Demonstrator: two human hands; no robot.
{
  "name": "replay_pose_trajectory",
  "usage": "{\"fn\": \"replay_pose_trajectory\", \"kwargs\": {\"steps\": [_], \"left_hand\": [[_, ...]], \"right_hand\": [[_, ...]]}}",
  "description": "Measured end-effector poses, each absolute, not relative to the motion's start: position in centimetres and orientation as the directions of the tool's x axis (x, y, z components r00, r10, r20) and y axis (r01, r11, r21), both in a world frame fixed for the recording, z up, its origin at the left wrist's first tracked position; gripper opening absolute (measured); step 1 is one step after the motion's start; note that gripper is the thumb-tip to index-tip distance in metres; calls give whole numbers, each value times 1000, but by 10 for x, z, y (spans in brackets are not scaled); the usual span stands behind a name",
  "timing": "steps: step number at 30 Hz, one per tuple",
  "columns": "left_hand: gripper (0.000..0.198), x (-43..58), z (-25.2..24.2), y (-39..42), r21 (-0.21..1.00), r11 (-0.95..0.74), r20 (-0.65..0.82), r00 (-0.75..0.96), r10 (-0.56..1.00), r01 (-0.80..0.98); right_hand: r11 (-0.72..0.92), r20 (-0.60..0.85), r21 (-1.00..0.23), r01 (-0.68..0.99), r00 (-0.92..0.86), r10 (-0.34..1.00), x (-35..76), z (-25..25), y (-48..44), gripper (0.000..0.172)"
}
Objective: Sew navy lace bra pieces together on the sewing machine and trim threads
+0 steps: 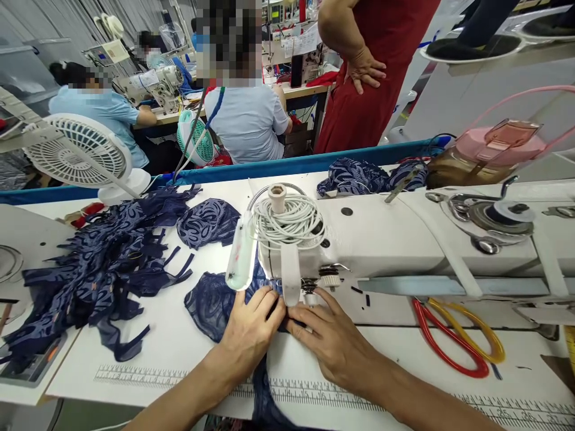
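A navy mesh bra piece [207, 304] lies at the needle end of a white sewing machine [377, 230]; one cup spreads out to the left and a strip hangs over the table's front edge. My left hand [249, 323] presses on this cloth just left of the needle area, fingers closed together on it. From the right, my right hand [332, 341] grips the same cloth close to the presser foot, its fingertips near my left hand's. The machine head and my fingers hide the needle and the seam.
Navy lace pieces [112, 257] are heaped at the left, with a single lace cup [209, 222] beside them. Scissors with red and yellow handles [449, 338] lie under the machine arm. A white fan [81, 149] and a pink-lidded jug [498, 146] flank the table. Co-workers sit and stand beyond.
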State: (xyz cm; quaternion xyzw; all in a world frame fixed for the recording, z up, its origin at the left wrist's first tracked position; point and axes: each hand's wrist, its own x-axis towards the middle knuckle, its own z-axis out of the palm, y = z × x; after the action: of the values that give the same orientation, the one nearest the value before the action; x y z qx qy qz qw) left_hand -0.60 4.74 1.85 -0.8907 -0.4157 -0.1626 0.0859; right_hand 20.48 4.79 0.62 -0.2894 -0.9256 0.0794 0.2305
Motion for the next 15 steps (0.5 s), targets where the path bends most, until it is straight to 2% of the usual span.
{"fn": "replay_pose_trajectory", "kwargs": {"steps": [4,7,11,15], "left_hand": [[35,-7,23,65,-43,-620,345,594,727,783],[27,-1,27,70,-39,-566,320,547,773,823],[23,12,25,49,-73,-444,319,443,838,893],[21,7,20,32,8,-414,376,381,845,910]], "right_hand": [[805,376,-249,539,-712,593,203,4,51,55],[788,339,-249,563,-712,615,202,4,54,57],[784,303,-261,564,-723,621,203,6,54,51],[803,341,-276,528,-728,595,204,7,49,53]]}}
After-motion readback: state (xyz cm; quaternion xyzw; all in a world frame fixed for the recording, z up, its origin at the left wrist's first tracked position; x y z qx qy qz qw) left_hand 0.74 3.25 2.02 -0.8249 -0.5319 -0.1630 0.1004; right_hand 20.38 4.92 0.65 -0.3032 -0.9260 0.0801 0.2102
